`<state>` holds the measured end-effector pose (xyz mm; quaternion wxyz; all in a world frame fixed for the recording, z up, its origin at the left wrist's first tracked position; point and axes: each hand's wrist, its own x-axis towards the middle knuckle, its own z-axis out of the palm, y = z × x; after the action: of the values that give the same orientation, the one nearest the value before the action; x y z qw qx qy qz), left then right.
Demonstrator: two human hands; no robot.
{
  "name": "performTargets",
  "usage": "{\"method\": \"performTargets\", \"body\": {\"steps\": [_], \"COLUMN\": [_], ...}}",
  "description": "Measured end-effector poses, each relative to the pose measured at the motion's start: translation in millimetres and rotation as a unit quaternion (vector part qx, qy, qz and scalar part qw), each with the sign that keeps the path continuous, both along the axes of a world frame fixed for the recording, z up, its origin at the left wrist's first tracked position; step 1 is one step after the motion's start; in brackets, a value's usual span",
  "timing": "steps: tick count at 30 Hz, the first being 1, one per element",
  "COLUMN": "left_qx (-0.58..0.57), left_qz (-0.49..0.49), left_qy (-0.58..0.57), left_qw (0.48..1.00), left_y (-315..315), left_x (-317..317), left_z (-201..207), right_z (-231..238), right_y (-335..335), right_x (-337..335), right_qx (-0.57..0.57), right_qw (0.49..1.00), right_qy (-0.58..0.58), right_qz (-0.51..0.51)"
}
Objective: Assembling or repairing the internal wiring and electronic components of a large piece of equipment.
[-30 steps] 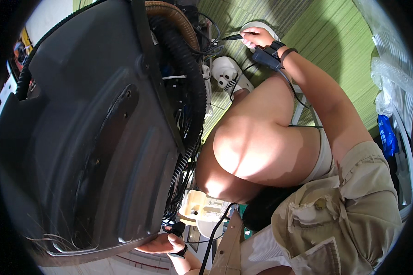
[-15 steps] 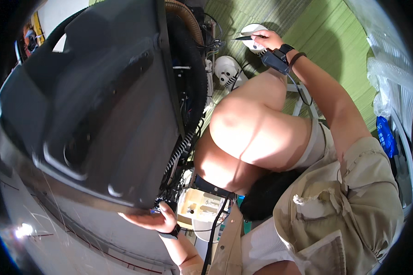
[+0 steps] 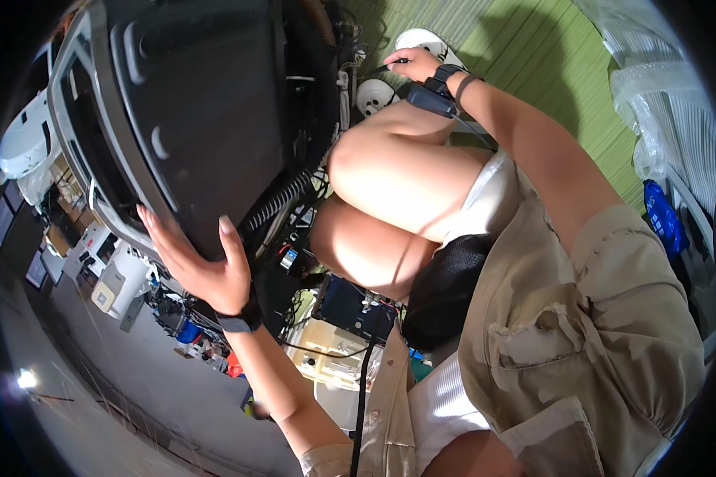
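Note:
My left hand (image 3: 199,258) lies against the lower corner of a large dark moulded panel (image 3: 215,119), fingers stretched along its grey frame (image 3: 147,191) and thumb apart over the dark face. Up at the far side, my right hand (image 3: 418,65) pinches a slim black tool (image 3: 398,63); its exact kind is too small to make out. The tool points left toward bundled cables beside the panel's inner edge. Below the panel runs a black ribbed hose (image 3: 282,199) among many wires.
White rounded feet (image 3: 374,97) stand on the green striped carpet (image 3: 525,71). My bent knees are close to the wiring. A pale tray with parts (image 3: 326,350) is low in the middle. Bubble wrap (image 3: 644,103) and a blue bag (image 3: 664,219) lie at right. Clutter fills the left background.
The dark panel has swung, so its grey frame and the room behind now show. My left hand has moved up and left along with it. My right hand still holds the black tool.

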<state>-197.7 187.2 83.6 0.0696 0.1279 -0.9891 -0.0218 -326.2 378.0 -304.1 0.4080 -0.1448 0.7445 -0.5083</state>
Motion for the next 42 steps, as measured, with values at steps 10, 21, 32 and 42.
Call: {"method": "performTargets", "body": {"steps": [10, 21, 32, 42], "left_qx": [-0.039, 0.006, 0.053, 0.069], "left_qz": [-0.022, -0.016, -0.001, 0.008], "left_qy": [0.018, 0.023, 0.005, -0.003], "left_qw": [0.999, 1.000, 0.999, 0.998], "left_y": [-8.0, -5.4, -0.4, 2.3], "left_x": [10.9, 6.5, 6.0, 5.5], "left_z": [0.2, -1.5, 0.6, 3.0], "right_z": [9.6, -18.5, -19.4, -14.6], "right_y": [-39.6, -37.5, -34.6, -35.2], "right_x": [20.6, 12.2, 18.7, 19.1], "right_qx": [0.024, 0.005, 0.039, -0.005], "right_qw": [0.995, 0.992, 0.985, 0.982], "right_qy": [-0.056, -0.061, -0.162, -0.174], "right_qz": [0.075, 0.113, 0.037, 0.075]}}
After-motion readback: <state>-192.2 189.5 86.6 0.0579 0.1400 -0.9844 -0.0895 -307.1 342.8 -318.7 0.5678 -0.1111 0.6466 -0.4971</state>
